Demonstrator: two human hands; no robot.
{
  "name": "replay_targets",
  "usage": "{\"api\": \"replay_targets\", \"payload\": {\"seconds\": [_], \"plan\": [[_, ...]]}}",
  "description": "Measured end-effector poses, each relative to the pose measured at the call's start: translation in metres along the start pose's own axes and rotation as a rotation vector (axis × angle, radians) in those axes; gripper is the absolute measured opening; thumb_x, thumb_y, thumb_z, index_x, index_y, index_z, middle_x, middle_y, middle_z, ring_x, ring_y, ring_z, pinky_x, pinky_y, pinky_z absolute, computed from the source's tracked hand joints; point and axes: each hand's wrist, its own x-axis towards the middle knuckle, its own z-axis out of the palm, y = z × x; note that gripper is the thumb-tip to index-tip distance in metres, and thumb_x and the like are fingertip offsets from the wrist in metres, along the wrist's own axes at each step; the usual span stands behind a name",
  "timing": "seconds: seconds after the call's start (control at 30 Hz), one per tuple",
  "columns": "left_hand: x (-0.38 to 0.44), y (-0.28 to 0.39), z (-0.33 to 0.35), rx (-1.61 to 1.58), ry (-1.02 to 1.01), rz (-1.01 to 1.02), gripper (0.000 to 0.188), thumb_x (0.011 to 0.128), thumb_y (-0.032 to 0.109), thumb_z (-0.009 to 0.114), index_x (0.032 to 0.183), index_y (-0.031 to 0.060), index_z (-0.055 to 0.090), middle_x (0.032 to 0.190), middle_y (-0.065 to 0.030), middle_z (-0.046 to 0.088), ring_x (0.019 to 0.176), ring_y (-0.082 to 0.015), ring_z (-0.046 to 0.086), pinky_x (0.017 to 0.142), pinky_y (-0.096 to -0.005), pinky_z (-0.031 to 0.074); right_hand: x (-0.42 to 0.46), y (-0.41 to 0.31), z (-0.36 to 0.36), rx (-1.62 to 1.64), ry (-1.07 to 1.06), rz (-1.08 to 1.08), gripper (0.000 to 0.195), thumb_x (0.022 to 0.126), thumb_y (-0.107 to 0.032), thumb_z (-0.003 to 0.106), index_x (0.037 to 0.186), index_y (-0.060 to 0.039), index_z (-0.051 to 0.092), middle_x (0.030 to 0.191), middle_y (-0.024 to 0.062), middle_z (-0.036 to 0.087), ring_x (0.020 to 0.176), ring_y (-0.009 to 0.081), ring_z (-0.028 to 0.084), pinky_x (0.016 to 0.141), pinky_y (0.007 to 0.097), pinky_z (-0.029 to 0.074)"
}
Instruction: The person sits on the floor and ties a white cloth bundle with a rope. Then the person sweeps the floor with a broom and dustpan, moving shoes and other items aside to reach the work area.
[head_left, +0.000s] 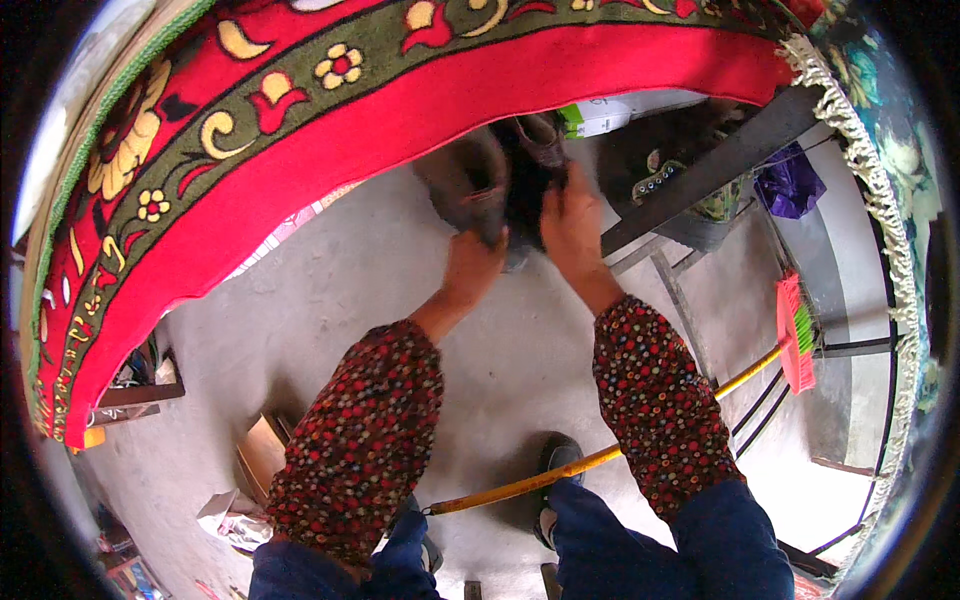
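Note:
My left hand (472, 262) grips the near end of a dark brown shoe (457, 176). In my right hand (574, 225) is a second dark shoe (540, 139), its opening facing up. Both shoes are side by side, just below the hem of a red floral cloth (465, 97). Motion blur and shadow hide their soles, so I cannot tell whether they touch the floor. Patterned sleeves cover both forearms.
A dark bar (705, 176) slants past my right hand, near a camouflage-patterned shoe (660, 178) and a purple plastic bag (789, 184). The yellow handle of a broom (795, 334) crosses by my feet. Cardboard (262, 457) lies at left on the concrete floor (495, 375).

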Motion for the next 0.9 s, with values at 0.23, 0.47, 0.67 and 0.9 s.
{"api": "replay_targets", "payload": {"seconds": [0.23,0.47,0.67,0.9], "plan": [[0.046,0.013,0.075,0.265,-0.152,0.172,0.029,0.082,0.026,0.063,0.085,-0.0025,0.066,0.08,-0.0246,0.065,0.074,-0.0407,0.063,0.064,-0.0455,0.053,0.032,0.029,-0.006,0.026,0.177,0.139,0.042,0.082,0.001,0.05,0.124,0.0025,0.045,0.114,0.0241,0.056,0.107,0.0395,0.054,0.093,0.0431,0.041],[0.051,0.028,0.125,0.167,-0.262,0.359,0.046,0.078,0.031,0.066,0.11,-0.001,0.058,0.096,-0.024,0.063,0.089,-0.0389,0.062,0.078,-0.0455,0.05,0.008,0.02,-0.016,-0.289,0.048,0.036,0.076,0.073,0.007,0.045,0.139,0.0162,0.009,0.146,0.0345,0.015,0.138,0.0438,0.015,0.115,0.0421,0.012],[0.052,0.047,0.105,0.134,-0.487,0.138,0.063,0.074,0.036,0.07,0.122,-0.0006,0.051,0.113,-0.0247,0.059,0.104,-0.0368,0.057,0.09,-0.0451,0.045,-0.06,-0.047,-0.069,-0.084,-0.292,-0.48,0.056,0.08,0.001,0.05,0.132,0.0095,0.033,0.14,0.0286,0.029,0.13,0.0419,0.03,0.11,0.0442,0.025],[0.088,-0.018,0.061,0.205,-0.104,0.186,0.081,0.07,0.03,0.079,0.134,0.0014,0.038,0.136,-0.0219,0.041,0.123,-0.0388,0.042,0.096,-0.0438,0.043,-0.137,-0.078,-0.126,0.216,-0.782,-0.704,0.046,0.078,-0.009,0.059,0.122,0.0022,0.053,0.127,0.0169,0.051,0.113,0.0282,0.054,0.097,0.041,0.045]]}}
